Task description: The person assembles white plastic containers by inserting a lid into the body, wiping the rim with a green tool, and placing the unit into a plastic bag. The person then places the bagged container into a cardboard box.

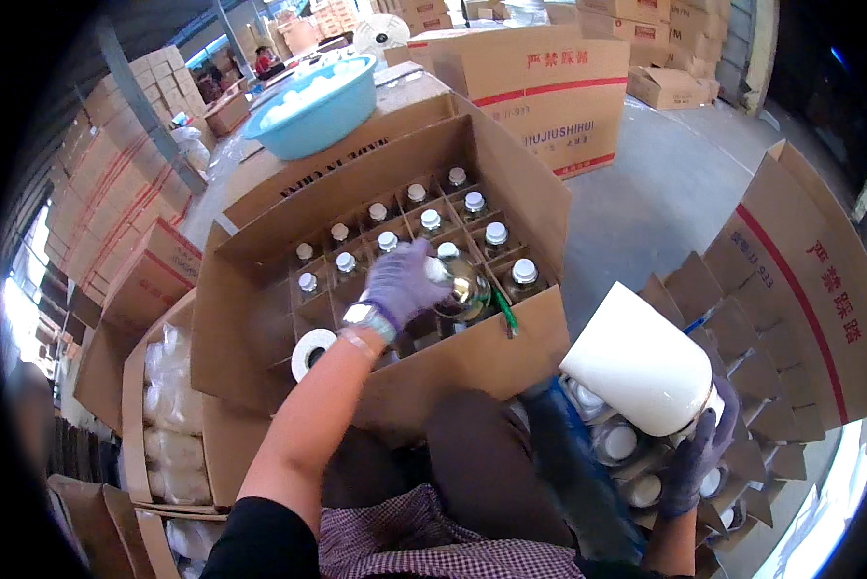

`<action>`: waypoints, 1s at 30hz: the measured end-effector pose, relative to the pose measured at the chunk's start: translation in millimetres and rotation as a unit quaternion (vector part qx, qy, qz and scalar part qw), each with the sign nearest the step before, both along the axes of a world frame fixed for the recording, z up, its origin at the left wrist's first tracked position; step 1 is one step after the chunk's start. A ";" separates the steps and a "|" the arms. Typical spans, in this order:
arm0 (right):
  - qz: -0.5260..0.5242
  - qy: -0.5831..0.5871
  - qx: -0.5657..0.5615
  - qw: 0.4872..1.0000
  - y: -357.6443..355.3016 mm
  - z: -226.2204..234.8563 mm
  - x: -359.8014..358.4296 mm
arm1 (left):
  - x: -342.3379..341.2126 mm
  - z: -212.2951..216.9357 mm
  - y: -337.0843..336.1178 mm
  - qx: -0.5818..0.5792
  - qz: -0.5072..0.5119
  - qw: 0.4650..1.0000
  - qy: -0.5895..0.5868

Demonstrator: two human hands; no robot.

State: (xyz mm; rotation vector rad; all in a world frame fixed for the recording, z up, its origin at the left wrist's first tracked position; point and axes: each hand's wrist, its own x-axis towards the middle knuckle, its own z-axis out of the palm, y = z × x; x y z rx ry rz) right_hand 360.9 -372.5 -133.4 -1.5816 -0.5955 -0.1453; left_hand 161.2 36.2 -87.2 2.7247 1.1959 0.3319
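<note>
In front of me stands an open cardboard box (pixel 472 372) with dividers, holding several white-capped bottles (pixel 496 234). My left hand (pixel 405 282), in a light purple glove, closes around the capped neck of a shiny clear glass bottle (pixel 467 294), which lies tilted over the box's near right cells. To the right, my gloved right hand (pixel 701 454) grips a large glossy white bottle (pixel 641 362) by its neck end. Its broad base points up and left. Below it sit more capped bottles (pixel 617 442) among cardboard dividers. A green strip (pixel 505 314) hangs beside the glass bottle.
A white tape roll (pixel 313 355) rests at the box's near left. Beyond the box stands a blue basin (pixel 313 106) of white pieces. An open carton (pixel 810 289) with dividers is at right. Plastic-wrapped items (pixel 176 405) fill a box at left; stacked cartons (pixel 115 193) rise behind.
</note>
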 end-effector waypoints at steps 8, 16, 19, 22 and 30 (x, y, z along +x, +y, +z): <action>0.160 0.076 0.144 0.973 31.1 35.3 -32.0 | -170.3 164.5 -147.4 0.150 -0.058 0.949 -0.270; 0.512 0.010 0.000 0.859 99.1 86.4 -119.1 | -267.3 87.6 -253.9 -0.135 -0.067 0.978 -0.144; 0.588 -0.098 -0.099 0.797 112.6 102.7 -143.3 | -295.3 51.9 -287.3 -0.209 0.039 0.959 -0.187; 0.634 -0.145 -0.171 0.740 124.7 89.2 -168.4 | -344.0 35.2 -311.1 -0.048 -0.006 0.968 -0.245; 0.615 -0.060 -0.175 0.766 163.9 -36.6 -188.6 | -341.0 -69.7 -320.4 -0.150 0.089 0.942 -0.287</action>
